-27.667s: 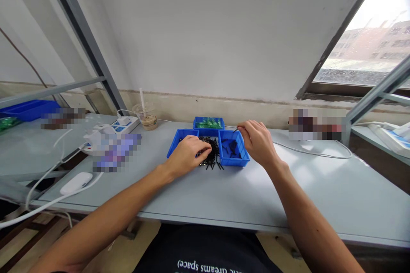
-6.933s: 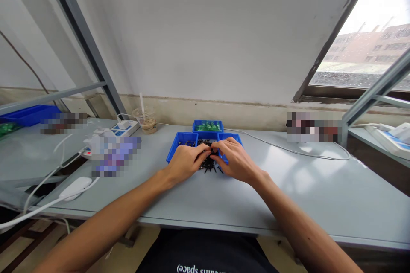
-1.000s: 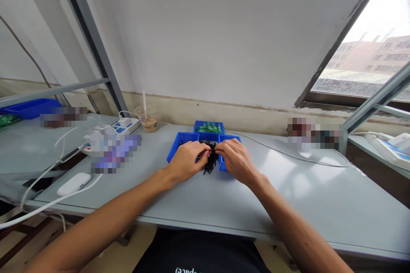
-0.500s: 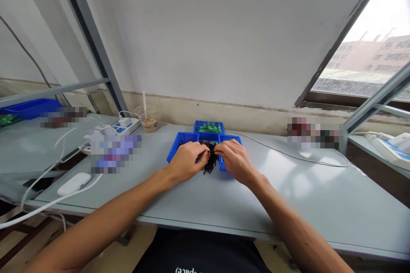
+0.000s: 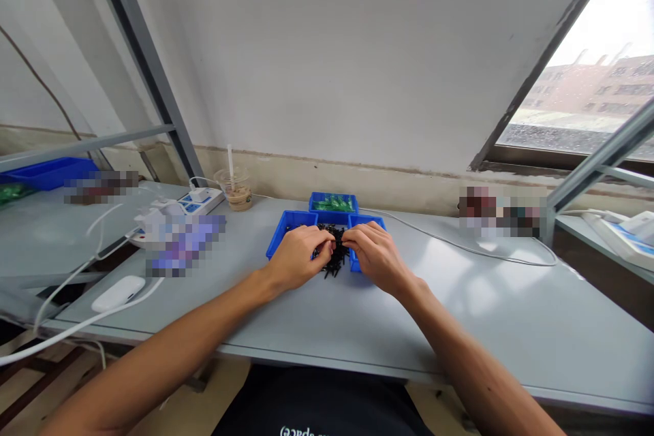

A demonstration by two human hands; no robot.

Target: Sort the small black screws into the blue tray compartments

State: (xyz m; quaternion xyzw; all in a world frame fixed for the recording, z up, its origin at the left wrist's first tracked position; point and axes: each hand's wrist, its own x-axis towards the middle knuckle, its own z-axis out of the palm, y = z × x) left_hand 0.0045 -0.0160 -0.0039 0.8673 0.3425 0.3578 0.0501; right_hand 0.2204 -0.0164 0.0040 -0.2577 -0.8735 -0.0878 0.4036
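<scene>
A loose pile of thin, short black sticks lies on the smooth grey desk, around the middle of its width and nearer the far edge than the near one. The left hand is over the pile's left side, thumb and fingers drawn to a narrow pinch. The right hand faces it from the other side, its fingertips also close together and just apart from the left ones. Whether either pinch holds a stick (the pieces are tiny and dark) I cannot tell.

A blue plastic bin stands left of the pile, partly behind the left hand, with dark bits inside; a second blue plastic bin stands to the right, mostly covered by the right hand. Behind the pile, near the desk's far edge, a small blue plastic box holds shiny green packets.

Toward the far left corner are a clear plastic cup with a white straw and a white-and-blue power strip. A rounded white case lies near the left edge. A thin grey cable runs toward the far right corner.
</scene>
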